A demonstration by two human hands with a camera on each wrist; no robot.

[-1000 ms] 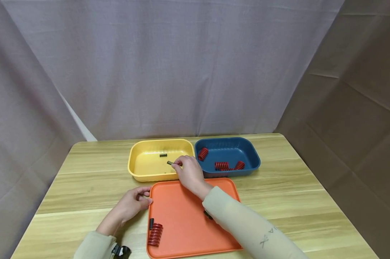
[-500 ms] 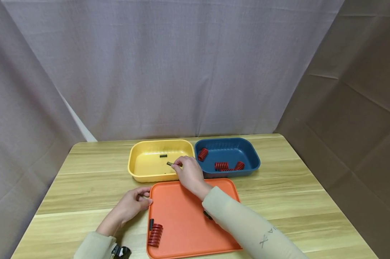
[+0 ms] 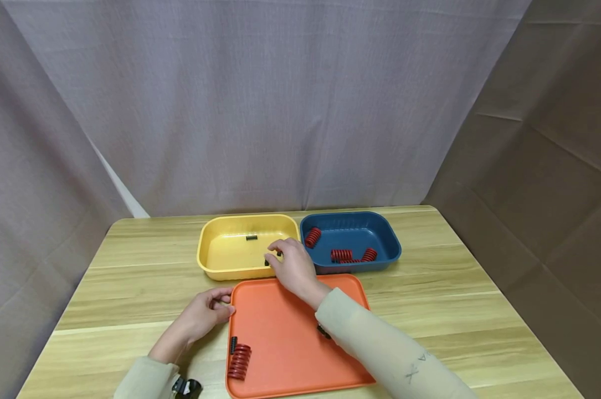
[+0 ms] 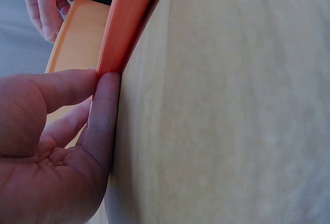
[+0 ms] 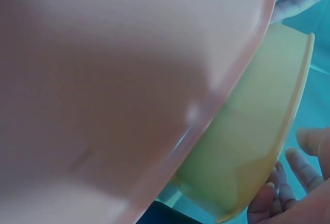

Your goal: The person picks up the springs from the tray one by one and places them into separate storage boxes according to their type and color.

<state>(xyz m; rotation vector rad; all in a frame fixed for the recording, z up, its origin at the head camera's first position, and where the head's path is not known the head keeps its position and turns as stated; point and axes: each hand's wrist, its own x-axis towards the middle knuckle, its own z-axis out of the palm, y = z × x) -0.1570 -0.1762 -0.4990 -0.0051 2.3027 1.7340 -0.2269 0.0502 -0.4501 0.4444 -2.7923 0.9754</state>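
Observation:
In the head view my right hand is over the near right part of a yellow bin. Thumb and forefinger stand apart, with nothing seen between them in the right wrist view. Small dark bits show beside these fingers, probably springs, partly hidden by the hand. A small black spring lies farther back in the bin. My left hand holds the left rim of an orange tray between thumb and forefinger. On that tray, along its left edge, lie a black spring and a larger red spring.
A blue bin stands right beside the yellow one, with several red springs inside. Both bins stand behind the tray on the wooden table. Grey curtain hangs behind, and brown cloth on the right.
A small black spring was pinched in my right fingertips; now the thumb and forefinger have parted and it has left them. My left hand and the tray have stayed put.

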